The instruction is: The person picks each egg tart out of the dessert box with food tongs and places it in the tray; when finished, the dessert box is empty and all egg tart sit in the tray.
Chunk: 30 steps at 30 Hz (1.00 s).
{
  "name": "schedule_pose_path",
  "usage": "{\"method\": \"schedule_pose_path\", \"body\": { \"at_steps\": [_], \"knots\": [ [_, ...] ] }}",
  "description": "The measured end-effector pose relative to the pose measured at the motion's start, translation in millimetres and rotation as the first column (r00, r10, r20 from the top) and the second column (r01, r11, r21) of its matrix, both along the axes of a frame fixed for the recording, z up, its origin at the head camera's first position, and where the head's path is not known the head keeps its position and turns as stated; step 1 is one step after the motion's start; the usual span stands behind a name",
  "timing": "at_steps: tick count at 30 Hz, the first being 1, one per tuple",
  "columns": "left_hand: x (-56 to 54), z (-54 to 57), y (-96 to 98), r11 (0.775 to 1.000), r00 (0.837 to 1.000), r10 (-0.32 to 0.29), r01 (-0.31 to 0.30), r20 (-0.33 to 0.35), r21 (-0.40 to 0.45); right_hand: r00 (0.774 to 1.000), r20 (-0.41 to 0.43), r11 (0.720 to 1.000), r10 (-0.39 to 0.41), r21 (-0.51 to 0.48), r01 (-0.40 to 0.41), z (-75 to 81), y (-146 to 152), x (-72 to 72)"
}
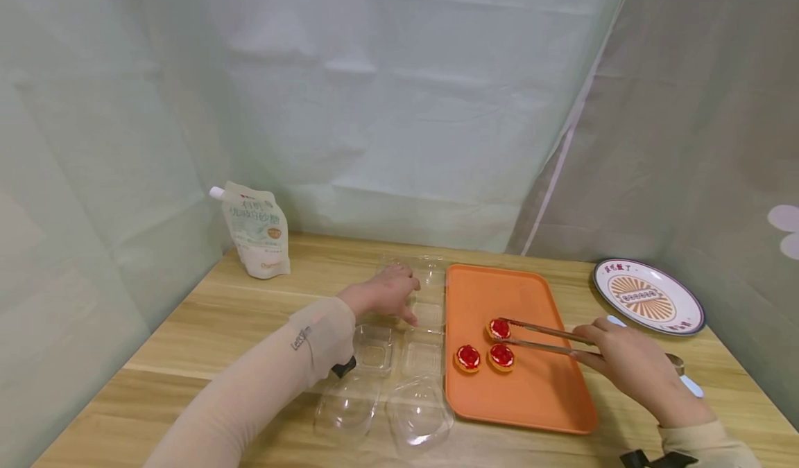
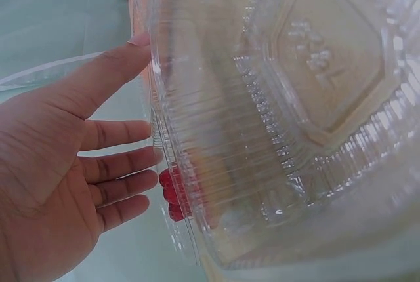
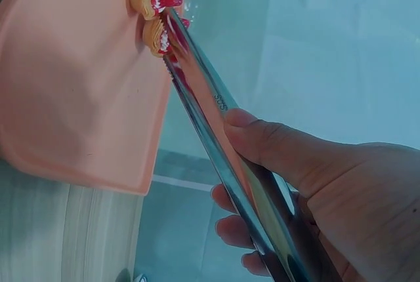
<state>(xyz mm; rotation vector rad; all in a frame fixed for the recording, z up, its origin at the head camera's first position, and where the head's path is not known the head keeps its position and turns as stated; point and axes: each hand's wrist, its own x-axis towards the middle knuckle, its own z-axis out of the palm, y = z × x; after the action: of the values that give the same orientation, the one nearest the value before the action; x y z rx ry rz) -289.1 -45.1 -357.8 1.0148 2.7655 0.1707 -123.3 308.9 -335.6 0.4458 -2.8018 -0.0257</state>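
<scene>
My right hand [image 1: 639, 367] holds metal tongs [image 1: 549, 331] over an orange tray [image 1: 524, 399]. The tong tips stand on either side of a small tart [image 1: 499, 328] with red topping; in the right wrist view they overlap the tarts [image 3: 155, 36]. Two similar tarts, a left one [image 1: 468, 358] and a right one [image 1: 501, 357], lie nearer me. My left hand [image 1: 388, 292] reaches over clear plastic boxes [image 1: 424, 358] left of the tray. Its fingers are extended in the left wrist view, thumb tip at the rim of a clear box [image 2: 328, 65].
Clear domed lids [image 1: 419, 412] lie open at the front beside the tray. A white spouted pouch [image 1: 256, 236] stands at the back left. On the right are a patterned plate [image 1: 680, 293] and a light-blue piece [image 1: 691, 385], partly hidden by my right hand.
</scene>
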Motion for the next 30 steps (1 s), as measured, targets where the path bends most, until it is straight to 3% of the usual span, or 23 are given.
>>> {"method": "schedule_pose_path", "body": {
  "at_steps": [13,23,30],
  "knots": [
    [-0.2,3.0,2.4,0.998,0.999,-0.034,0.032,-0.041,-0.057,1.000,0.012,1.000,0.001,0.001,-0.001,-4.0,2,0.0],
    [-1.0,10.7,6.6,0.987,0.996,-0.038,0.024,-0.085,-0.157,0.999,0.040,0.999,-0.011,-0.037,0.013,0.7,2,0.8],
    [-0.4,18.3,-2.0,0.999,0.999,-0.012,0.011,-0.039,-0.043,1.000,0.012,0.997,0.011,-0.071,-0.011,8.6,-2,-0.5]
  ]
}}
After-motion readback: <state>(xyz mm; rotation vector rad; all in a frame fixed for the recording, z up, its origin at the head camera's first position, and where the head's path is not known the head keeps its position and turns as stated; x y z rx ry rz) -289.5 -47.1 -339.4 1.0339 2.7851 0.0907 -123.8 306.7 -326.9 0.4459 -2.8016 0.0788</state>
